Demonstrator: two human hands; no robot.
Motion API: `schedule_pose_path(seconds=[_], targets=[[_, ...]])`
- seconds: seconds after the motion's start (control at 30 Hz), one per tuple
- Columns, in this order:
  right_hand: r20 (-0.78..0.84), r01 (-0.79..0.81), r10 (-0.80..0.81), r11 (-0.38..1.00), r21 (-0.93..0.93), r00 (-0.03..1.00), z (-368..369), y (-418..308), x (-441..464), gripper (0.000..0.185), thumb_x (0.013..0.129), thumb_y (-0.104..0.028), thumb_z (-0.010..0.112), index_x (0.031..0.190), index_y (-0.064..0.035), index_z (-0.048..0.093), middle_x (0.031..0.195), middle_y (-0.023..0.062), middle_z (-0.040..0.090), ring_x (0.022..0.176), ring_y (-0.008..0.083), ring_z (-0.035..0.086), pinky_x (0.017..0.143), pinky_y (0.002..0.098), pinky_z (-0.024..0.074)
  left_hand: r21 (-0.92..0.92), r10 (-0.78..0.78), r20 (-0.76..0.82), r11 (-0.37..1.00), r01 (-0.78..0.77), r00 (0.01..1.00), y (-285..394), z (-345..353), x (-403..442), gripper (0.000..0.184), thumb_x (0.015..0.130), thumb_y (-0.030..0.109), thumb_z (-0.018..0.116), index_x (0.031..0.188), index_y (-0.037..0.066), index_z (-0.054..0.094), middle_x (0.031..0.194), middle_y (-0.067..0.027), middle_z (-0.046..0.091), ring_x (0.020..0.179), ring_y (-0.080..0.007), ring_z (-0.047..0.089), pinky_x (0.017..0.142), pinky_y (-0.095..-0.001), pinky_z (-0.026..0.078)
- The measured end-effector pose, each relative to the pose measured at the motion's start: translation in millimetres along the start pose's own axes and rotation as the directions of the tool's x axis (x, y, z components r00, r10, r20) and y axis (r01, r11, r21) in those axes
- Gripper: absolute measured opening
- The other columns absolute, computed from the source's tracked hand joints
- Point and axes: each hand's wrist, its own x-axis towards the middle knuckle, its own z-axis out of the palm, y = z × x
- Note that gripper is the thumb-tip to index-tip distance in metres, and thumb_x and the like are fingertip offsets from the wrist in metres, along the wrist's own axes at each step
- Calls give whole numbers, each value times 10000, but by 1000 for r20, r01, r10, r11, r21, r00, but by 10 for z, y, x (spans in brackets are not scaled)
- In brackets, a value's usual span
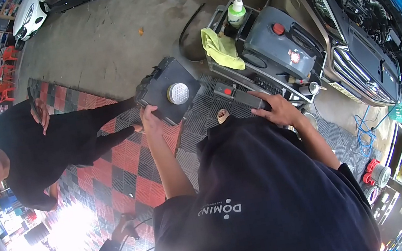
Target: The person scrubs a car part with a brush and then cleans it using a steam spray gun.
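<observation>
My left hand [152,121] grips the lower left edge of a black square box [161,92], fingers closed round its rim. A round silver disc dotted with small bumps or holes [178,93] shows on the box's face. In my right hand [278,112] is a long dark grey handheld device [246,99] with a red button on top, pointing toward the box. The device and the box are apart. My right fingertips wrap over its near end, partly hiding it.
A cart [225,64] holds a grey jerrycan [276,39], a yellow-green cloth [222,49] and a green-white bottle [236,13]. Beyond it stands a car [363,44], bonnet up. On the tiled mat [128,159] stands another person [42,144]; a further hand [124,228] shows lower left.
</observation>
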Motion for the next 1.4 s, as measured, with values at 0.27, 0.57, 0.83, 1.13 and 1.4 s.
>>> schedule_pose_path(seconds=[0.27,0.57,0.83,1.13,1.4], targets=[[-32,66,-64,996,54,997,107,55,-77,580,939,-344,691,1430,-78,535,1192,232,692,1107,403,666,986,427,503,-78,-73,-86,995,67,994,-72,-47,59,451,795,177,593,1213,10,591,1195,-107,664,1098,-286,639,997,-436,490],[74,98,-102,994,54,992,142,-61,-176,613,927,-312,707,1452,-65,511,1140,228,710,1036,372,701,948,408,520,-256,-92,-149,965,51,985,27,213,-43,445,785,166,626,1202,15,598,1167,-110,655,1080,-288,639,959,-438,507],[128,161,-174,981,106,977,214,-49,-258,629,924,-277,710,1470,-55,490,1211,216,693,1082,338,695,968,402,512,-315,-56,-249,949,-26,967,-139,169,207,424,753,171,679,1136,8,601,1107,-115,656,1037,-309,654,926,-441,529],[54,140,-145,987,81,988,208,-141,-303,633,915,-282,712,1468,-66,495,1222,216,691,1085,366,691,976,411,513,-288,-70,-303,957,-21,951,-239,176,291,506,739,184,641,1225,45,607,1206,-107,677,1107,-323,657,991,-476,528],[119,82,-94,991,103,988,235,-151,-366,638,905,-293,710,1465,-70,500,1241,212,685,1096,387,682,984,423,512,-296,-133,-387,955,13,912,-184,306,250,425,735,185,676,1131,42,616,1111,-101,662,999,-286,669,901,-423,559]])
